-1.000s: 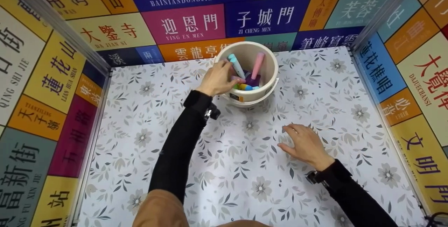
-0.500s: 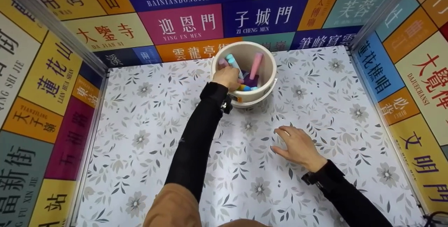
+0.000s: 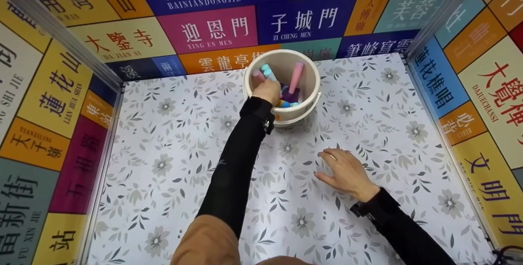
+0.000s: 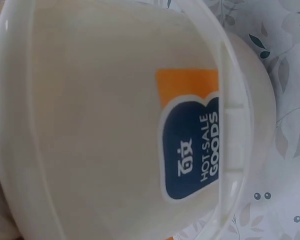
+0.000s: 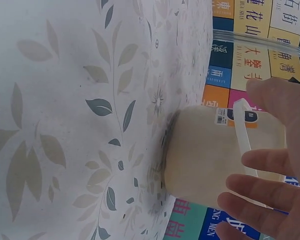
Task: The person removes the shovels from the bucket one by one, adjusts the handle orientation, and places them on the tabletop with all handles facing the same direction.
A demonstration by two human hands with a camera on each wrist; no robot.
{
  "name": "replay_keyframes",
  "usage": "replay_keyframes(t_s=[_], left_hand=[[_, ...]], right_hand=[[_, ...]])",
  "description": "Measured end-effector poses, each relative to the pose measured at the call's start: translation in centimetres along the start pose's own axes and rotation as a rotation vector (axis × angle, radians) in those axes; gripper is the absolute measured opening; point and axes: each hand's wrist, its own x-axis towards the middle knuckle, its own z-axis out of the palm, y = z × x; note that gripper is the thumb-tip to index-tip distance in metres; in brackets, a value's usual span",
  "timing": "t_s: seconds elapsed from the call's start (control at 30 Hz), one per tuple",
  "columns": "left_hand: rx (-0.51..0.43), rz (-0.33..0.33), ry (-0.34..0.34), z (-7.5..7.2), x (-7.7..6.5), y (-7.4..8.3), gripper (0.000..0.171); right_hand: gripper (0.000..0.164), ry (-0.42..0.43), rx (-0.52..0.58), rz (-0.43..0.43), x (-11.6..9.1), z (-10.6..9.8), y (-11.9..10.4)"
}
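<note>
A person in a black wristband and sleeves, brown above the left elbow, reaches the left hand (image 3: 267,90) over the near left rim of a cream bucket (image 3: 309,83), which stands on the far side of a white floral surface (image 3: 196,146), close to the far wall of lettered panels (image 3: 306,22). From where I stand, the fingers are lost inside the bucket, and I cannot tell whether they are spread or pinching something. Around that hand lean a light blue stick (image 3: 268,72) just beyond it and a mauve stick (image 3: 258,76) to the left; a pink stick (image 3: 296,78) slants at the right, above a dark purple item (image 3: 291,95), with a yellow-and-blue piece (image 3: 284,104) near the front. The right hand (image 3: 347,174) is spread over the surface, nearer the person and well apart from the bucket, thumb away from the fingers.

The left wrist view is filled by the bucket's outer wall, its label (image 4: 187,150) reading "HOT-SALE GOODS" partly covered by the handle (image 4: 235,145); the fingers are hidden.

The right wrist view shows the right hand's thumb and fingers apart, with the bucket beyond them, its barcode sticker (image 5: 221,116) facing out.
</note>
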Motion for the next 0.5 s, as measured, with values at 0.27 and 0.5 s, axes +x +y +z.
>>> replay_keyframes(t_s=[0.27,0.5], left_hand=[[-0.052,-0.015,-0.02,0.04,0.13,0.07,0.031],[-0.042,0.006,-0.029,-0.16,0.85,0.0,0.032]], right_hand=[[0.055,-0.031,0.014,0.019,-0.11,-0.15,-0.03],[0.055,-0.027,0.007,0.016,-0.16,-0.5,0.09]])
